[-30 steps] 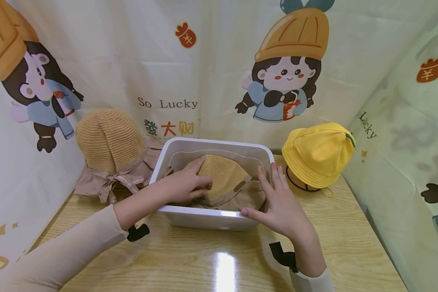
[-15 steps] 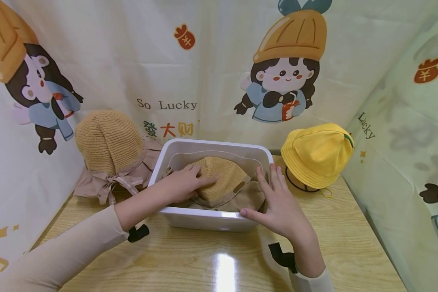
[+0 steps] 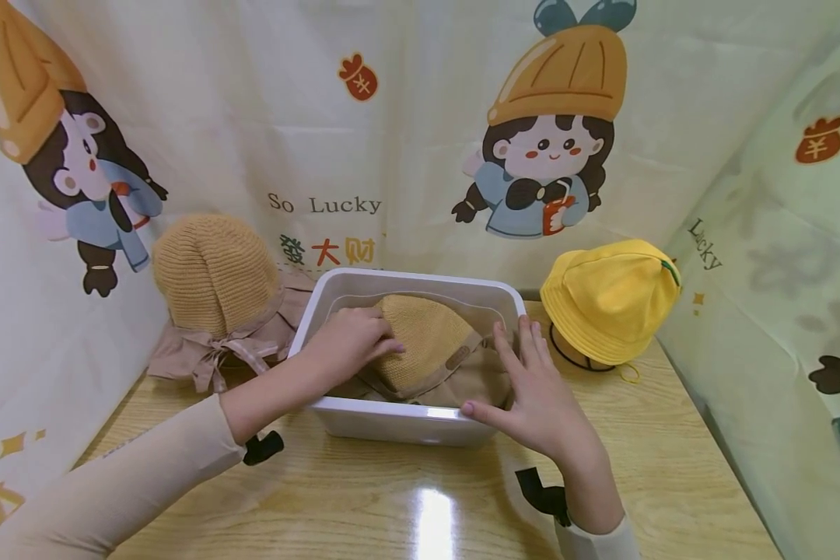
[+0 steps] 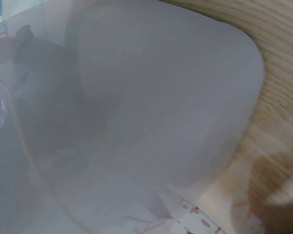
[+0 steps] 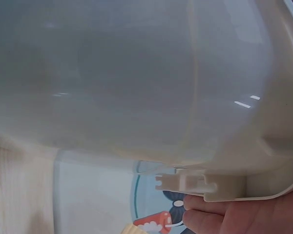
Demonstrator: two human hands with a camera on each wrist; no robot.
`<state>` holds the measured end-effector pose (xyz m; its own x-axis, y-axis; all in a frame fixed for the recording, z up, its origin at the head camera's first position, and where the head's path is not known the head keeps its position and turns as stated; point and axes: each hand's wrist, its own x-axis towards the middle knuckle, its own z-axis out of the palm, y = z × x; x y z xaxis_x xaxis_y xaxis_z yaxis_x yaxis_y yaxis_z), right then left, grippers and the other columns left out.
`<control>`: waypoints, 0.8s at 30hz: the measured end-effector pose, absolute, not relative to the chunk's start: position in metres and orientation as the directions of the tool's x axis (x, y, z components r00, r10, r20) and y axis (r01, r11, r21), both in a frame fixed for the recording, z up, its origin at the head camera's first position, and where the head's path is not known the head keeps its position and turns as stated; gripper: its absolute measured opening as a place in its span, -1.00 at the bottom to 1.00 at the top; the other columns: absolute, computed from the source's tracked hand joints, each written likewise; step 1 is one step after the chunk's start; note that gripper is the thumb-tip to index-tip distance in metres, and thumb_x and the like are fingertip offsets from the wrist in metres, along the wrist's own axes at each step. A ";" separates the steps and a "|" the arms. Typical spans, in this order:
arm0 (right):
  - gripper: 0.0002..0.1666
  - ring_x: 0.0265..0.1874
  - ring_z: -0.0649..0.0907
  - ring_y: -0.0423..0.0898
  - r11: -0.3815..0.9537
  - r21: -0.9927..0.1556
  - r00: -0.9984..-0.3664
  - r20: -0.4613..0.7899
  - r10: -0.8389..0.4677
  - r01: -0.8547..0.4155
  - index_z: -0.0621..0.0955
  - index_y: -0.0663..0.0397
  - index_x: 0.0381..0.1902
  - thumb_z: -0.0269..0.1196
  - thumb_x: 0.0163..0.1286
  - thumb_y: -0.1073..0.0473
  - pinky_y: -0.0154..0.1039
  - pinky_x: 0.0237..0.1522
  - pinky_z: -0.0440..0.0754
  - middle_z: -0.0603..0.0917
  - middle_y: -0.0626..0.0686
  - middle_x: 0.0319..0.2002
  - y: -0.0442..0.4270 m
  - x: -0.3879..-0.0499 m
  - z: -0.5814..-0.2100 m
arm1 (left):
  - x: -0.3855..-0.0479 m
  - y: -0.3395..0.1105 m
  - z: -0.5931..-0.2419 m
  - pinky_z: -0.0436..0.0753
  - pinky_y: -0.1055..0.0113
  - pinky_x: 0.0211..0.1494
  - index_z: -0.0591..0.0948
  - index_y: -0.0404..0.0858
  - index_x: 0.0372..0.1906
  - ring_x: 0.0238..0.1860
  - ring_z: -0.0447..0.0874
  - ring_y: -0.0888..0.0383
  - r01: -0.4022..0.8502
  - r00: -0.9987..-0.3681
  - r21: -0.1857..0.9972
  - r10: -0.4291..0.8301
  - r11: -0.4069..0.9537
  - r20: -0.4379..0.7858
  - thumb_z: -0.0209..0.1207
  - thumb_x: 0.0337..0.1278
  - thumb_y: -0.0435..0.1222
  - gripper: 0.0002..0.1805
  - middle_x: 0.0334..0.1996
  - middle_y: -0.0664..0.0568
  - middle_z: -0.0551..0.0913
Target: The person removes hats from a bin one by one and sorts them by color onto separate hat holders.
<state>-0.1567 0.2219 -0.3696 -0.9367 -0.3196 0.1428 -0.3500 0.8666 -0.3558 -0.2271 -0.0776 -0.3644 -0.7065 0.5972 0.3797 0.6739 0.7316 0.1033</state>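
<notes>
In the head view, a straw hat with a brown cloth brim (image 3: 427,342) lies in a white plastic bin (image 3: 406,424). My left hand (image 3: 346,342) reaches over the bin's left side, its curled fingers and thumb pinching the left part of the hat's crown; some fingertips are hidden. My right hand (image 3: 542,397) rests on the bin's right front corner, fingers spread along the right rim and thumb on the front rim. The left wrist view shows mostly the bin's outer wall (image 4: 161,87). In the right wrist view, fingers (image 5: 205,217) touch the bin beneath its rim.
Left of the bin, another straw hat (image 3: 213,272) with a pinkish brim and ribbon sits on a stand. To the right, a yellow hat (image 3: 612,299) rests on a stand with a black base ring. A printed curtain (image 3: 420,155) hangs behind the wooden table (image 3: 364,498).
My left hand has drawn back slightly to the left, its fingers now more curled at the hat's crown. The hat has shifted a little in the bin. My right hand stays on the rim.
</notes>
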 end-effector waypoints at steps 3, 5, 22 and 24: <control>0.35 0.57 -0.24 0.23 0.866 -0.360 -0.937 0.145 -0.316 -0.348 -0.14 -0.28 0.62 0.22 0.09 -0.61 0.47 0.33 0.13 -0.26 0.23 0.60 0.223 -0.156 -0.370 | -0.229 -0.080 -0.364 0.55 0.26 -0.39 0.68 -0.13 -0.47 -0.53 0.52 0.26 0.650 -0.730 0.181 0.539 0.738 0.421 0.40 0.12 -0.13 -0.80 -0.61 0.23 0.57; 0.35 0.57 -0.24 0.24 0.865 -0.362 -0.937 0.147 -0.316 -0.348 -0.14 -0.29 0.62 0.22 0.09 -0.62 0.47 0.33 0.14 -0.26 0.23 0.60 0.224 -0.156 -0.370 | -0.230 -0.082 -0.364 0.53 0.29 -0.41 0.64 -0.18 -0.32 -0.56 0.51 0.30 0.635 -0.755 0.257 0.513 0.729 0.408 0.42 0.11 -0.23 -0.82 -0.62 0.25 0.58; 0.35 0.56 -0.26 0.24 0.854 -0.381 -0.935 0.149 -0.321 -0.354 -0.18 -0.34 0.61 0.23 0.09 -0.61 0.45 0.35 0.11 -0.26 0.25 0.60 0.223 -0.156 -0.370 | -0.244 -0.091 -0.350 0.48 0.14 -0.12 0.54 -0.17 -0.02 -0.17 0.45 0.01 0.501 -0.865 0.435 0.448 0.748 0.227 0.41 0.06 0.04 -0.49 -0.17 -0.08 0.48; 0.35 0.56 -0.26 0.24 0.854 -0.381 -0.935 0.151 -0.321 -0.355 -0.17 -0.33 0.61 0.22 0.09 -0.62 0.46 0.35 0.11 -0.27 0.24 0.60 0.224 -0.157 -0.370 | -0.241 -0.089 -0.345 0.49 0.11 -0.13 0.53 -0.17 -0.05 -0.20 0.48 -0.01 0.533 -0.846 0.418 0.450 0.736 0.286 0.39 0.10 0.04 -0.52 -0.19 -0.08 0.51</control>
